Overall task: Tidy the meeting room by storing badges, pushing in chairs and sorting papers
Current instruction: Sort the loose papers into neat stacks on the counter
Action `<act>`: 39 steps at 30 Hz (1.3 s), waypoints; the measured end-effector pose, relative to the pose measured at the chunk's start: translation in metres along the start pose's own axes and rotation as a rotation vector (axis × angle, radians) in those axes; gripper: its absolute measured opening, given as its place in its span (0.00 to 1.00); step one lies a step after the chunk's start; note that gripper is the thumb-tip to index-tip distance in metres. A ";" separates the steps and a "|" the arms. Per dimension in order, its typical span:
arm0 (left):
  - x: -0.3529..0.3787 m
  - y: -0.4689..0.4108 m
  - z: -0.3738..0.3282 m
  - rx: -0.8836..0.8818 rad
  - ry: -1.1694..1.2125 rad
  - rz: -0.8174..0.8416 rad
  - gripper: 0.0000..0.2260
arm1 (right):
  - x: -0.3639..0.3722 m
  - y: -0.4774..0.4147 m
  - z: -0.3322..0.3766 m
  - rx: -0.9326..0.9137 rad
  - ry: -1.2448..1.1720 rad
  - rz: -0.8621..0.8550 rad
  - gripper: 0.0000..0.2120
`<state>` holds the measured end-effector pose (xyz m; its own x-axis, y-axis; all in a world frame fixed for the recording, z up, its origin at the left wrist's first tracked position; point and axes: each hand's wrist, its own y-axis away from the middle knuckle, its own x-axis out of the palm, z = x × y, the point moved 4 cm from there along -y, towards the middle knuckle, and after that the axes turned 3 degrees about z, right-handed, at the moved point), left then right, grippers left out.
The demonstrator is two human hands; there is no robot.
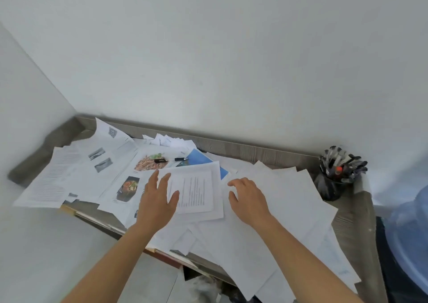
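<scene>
Loose white papers [289, 198] cover most of a grey wooden desk [254, 148] set against a white wall. A printed text sheet [196, 190] lies on top in the middle. My left hand [156, 200] is spread flat with straight fingers at that sheet's left edge. My right hand [247, 197] hovers over blank sheets just right of it, fingers loosely curled and holding nothing. Sheets with food photos [148, 162] and a blue-printed page [201, 159] lie further back.
A black mesh pen cup [335, 175] full of pens stands at the desk's right end. Two small black pens or clips [170, 160] lie on the food-photo sheets. A blue plastic object [407, 240] sits at the right edge. Papers overhang the desk's front edge.
</scene>
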<state>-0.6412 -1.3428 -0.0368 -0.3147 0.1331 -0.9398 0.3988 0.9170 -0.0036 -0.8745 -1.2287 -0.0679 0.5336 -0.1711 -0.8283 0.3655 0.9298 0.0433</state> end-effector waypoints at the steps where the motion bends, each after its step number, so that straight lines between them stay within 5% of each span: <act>1: 0.000 -0.009 0.015 -0.026 -0.013 0.032 0.28 | 0.007 -0.006 0.009 0.009 0.006 0.018 0.15; 21: 0.062 -0.125 0.126 0.156 -0.107 0.094 0.27 | 0.104 -0.179 0.120 0.069 0.160 0.078 0.24; 26: 0.062 -0.125 0.128 0.142 -0.114 0.088 0.28 | 0.111 -0.186 0.116 0.101 0.265 0.050 0.15; 39: 0.062 -0.129 0.123 0.100 -0.284 0.144 0.31 | -0.004 -0.089 0.043 0.276 -0.426 -0.152 0.05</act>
<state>-0.6065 -1.4987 -0.1370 -0.0021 0.1360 -0.9907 0.5085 0.8532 0.1161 -0.8763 -1.3253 -0.0444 0.7007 -0.4680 -0.5385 0.6194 0.7736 0.1337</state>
